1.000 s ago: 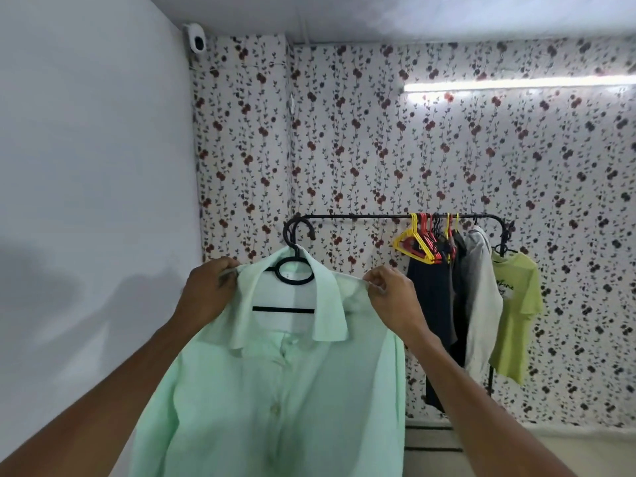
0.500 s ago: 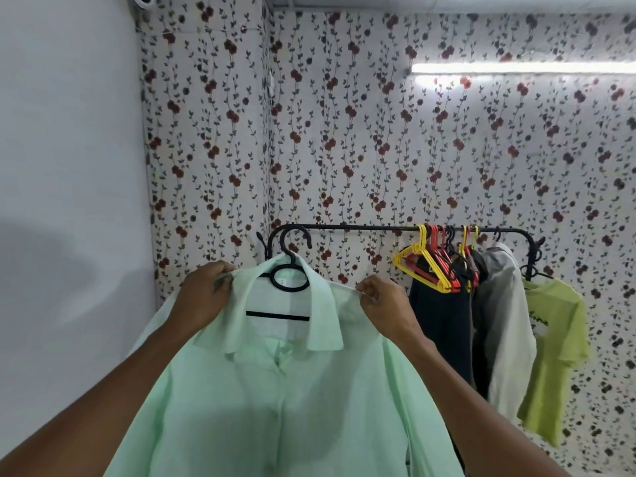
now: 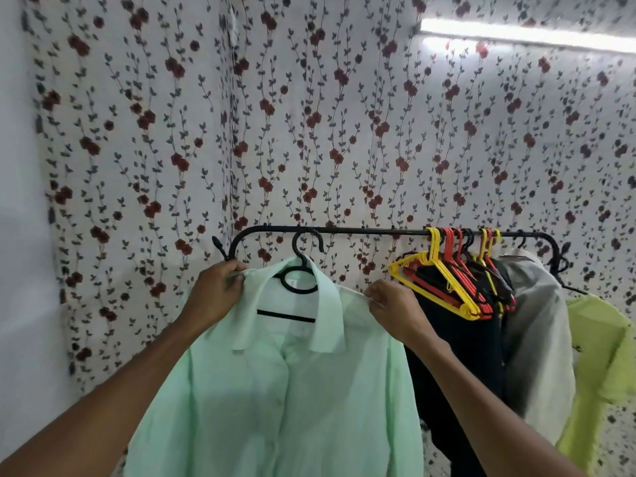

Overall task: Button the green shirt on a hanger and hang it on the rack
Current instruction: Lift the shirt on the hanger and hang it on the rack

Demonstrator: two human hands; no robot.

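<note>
Green shirt [image 3: 275, 390] before black rack [image 3: 361, 231], floral wallpaper [image 3: 309, 132] behind.

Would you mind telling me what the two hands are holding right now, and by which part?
Both hold the green shirt on its black hanger: left hand grips one shoulder, right hand pinches the other.

We saw a black rack [image 3: 361, 231] running across the flowered wall. Toward its right end hung a bunch of bare yellow and red hangers [image 3: 444, 280], then dark garments [image 3: 461, 356], a grey shirt [image 3: 537, 325] and a lime-green shirt [image 3: 599, 366]. The black hanger [image 3: 303, 266] reached the rail's left part; whether its hook was seated we could not tell.
</note>
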